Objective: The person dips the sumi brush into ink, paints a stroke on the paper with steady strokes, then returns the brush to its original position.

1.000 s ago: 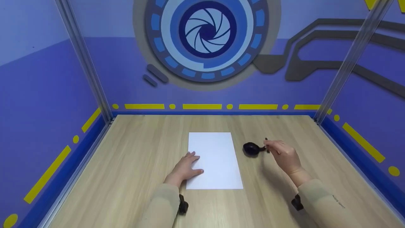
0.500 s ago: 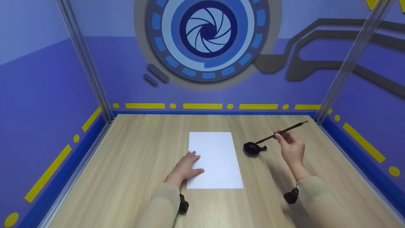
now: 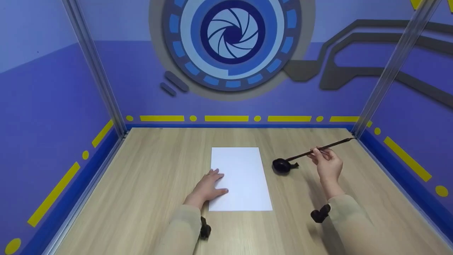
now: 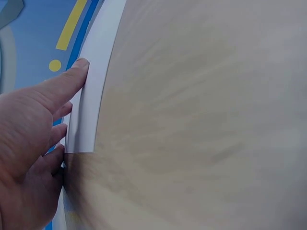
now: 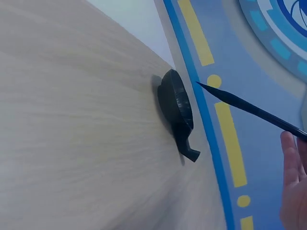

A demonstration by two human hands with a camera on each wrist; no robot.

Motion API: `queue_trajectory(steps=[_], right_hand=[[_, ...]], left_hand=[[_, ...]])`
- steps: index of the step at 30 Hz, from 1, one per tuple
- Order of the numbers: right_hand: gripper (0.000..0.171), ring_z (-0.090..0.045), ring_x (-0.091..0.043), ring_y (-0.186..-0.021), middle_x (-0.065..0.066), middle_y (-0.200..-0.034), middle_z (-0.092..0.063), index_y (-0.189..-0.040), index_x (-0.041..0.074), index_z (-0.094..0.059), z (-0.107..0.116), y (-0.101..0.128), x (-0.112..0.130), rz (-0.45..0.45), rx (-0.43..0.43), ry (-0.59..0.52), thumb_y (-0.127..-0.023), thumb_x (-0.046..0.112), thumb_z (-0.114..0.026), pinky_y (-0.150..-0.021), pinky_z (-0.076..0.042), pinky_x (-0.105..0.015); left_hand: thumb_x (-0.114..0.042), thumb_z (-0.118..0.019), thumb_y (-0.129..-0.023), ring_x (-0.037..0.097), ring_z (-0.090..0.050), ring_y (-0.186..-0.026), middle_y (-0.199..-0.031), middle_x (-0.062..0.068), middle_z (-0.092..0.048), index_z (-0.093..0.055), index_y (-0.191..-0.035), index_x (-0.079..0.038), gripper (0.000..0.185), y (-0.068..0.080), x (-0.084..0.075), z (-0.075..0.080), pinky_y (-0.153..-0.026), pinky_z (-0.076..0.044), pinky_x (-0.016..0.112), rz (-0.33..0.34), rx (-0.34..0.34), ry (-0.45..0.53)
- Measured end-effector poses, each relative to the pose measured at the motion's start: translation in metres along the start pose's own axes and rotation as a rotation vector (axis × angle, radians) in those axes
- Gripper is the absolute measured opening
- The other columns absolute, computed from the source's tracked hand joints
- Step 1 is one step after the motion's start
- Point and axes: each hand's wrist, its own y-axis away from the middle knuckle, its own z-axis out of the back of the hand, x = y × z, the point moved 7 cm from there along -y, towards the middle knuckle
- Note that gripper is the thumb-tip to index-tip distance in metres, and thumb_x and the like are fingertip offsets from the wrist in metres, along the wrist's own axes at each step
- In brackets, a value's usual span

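My left hand [image 3: 206,187] rests with spread fingers on the left edge of a white sheet of paper [image 3: 240,180]. In the left wrist view its thumb [image 4: 72,79] lies over the paper's border. My right hand [image 3: 329,168] pinches a dark calligraphy brush [image 3: 332,145] by its shaft, held slantwise. A small black ink dish [image 3: 281,166] with a short stubby handle sits right of the paper. From the right wrist, the brush's pointed black tip [image 5: 216,92] appears above and apart from the dish [image 5: 175,103].
The wooden table [image 3: 148,170] carries the paper and the dish. Blue painted walls [image 3: 134,78] with yellow dashes close in the back and both sides. Metal posts [image 3: 95,67] stand at the back corners. A dark wrist device [image 3: 205,228] sits at each sleeve.
My right hand has moved from beside the dish's handle to the right, turning so the brush now shows at length with its tip toward the dish. The left hand stays put.
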Motion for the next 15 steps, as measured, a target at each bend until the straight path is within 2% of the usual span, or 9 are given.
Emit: queue_trajectory(steps=[4,9,15], right_hand=[[0.015,-0.079,-0.009,-0.08,0.004,-0.09,-0.079,-0.113,0.002,-0.067,-0.001,0.003,-0.003,-0.043,-0.012,-0.018,-0.099,0.007,-0.067,-0.074,-0.064,-0.018],[0.016,-0.077,-0.006,-0.078,0.008,-0.087,-0.077,-0.114,0.003,-0.066,-0.001,-0.006,-0.026,-0.064,-0.049,0.022,-0.1,0.012,-0.067,-0.072,-0.063,-0.017],[0.03,-0.076,-0.003,-0.077,0.014,-0.084,-0.075,-0.125,-0.003,-0.063,0.0,-0.009,-0.043,-0.089,-0.06,0.082,-0.101,0.015,-0.066,-0.07,-0.061,-0.014]], left_hand=[[-0.034,-0.076,-0.093,0.039,-0.023,-0.159,-0.167,0.016,-0.034,-0.053,-0.149,-0.007,0.066,0.001,0.0,0.0,-0.129,-0.025,0.058,0.007,-0.004,0.003],[-0.036,-0.076,-0.093,0.038,-0.023,-0.159,-0.168,0.014,-0.034,-0.052,-0.15,-0.009,0.067,0.002,0.001,0.0,-0.13,-0.024,0.057,0.022,-0.007,0.002],[-0.036,-0.075,-0.094,0.037,-0.022,-0.159,-0.168,0.013,-0.034,-0.052,-0.15,-0.009,0.066,0.001,0.002,-0.001,-0.13,-0.024,0.057,0.014,-0.006,-0.007]])
